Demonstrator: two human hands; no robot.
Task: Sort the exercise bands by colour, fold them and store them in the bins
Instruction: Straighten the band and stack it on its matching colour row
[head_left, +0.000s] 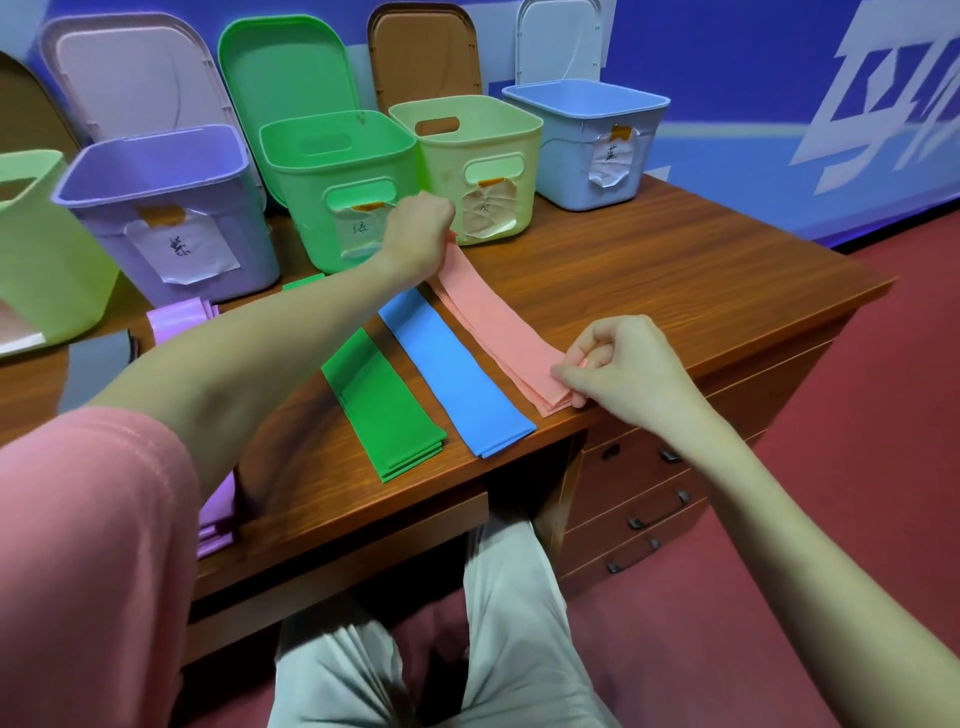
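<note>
Underneath everything stood a wood-grain desk (649, 270) with a drawer unit (644, 499) at its right end, set on a dark red floor (831, 467) against a blue wall (753, 62) printed with large white shapes. Along the back of the desk ran a row of open bins: a light green bin (36, 260) cut off at the left edge, a purple bin (171, 218), a green bin (343, 171), a pale yellow bin (478, 150) and a blue bin (587, 135), their lids leaning on the wall behind them. Paper labels hung on the fronts, the handwriting too small to read surely.

The left forearm hid part of the purple bands (179, 319) at the left, and the far end of the green bands (384, 410) ran under that arm too. A grey object beside the purple stack could not be made out.

The green bands, the blue bands (452, 374) and the pink bands (498, 332) lay side by side as long strips running from the bins toward the desk's near edge. The left hand (418, 228) was clenched around the far end of the pink bands, just in front of the pale yellow bin. The right hand (618, 369) pinched the near end of the same stack between thumb and curled fingers, at the desk's front edge.
</note>
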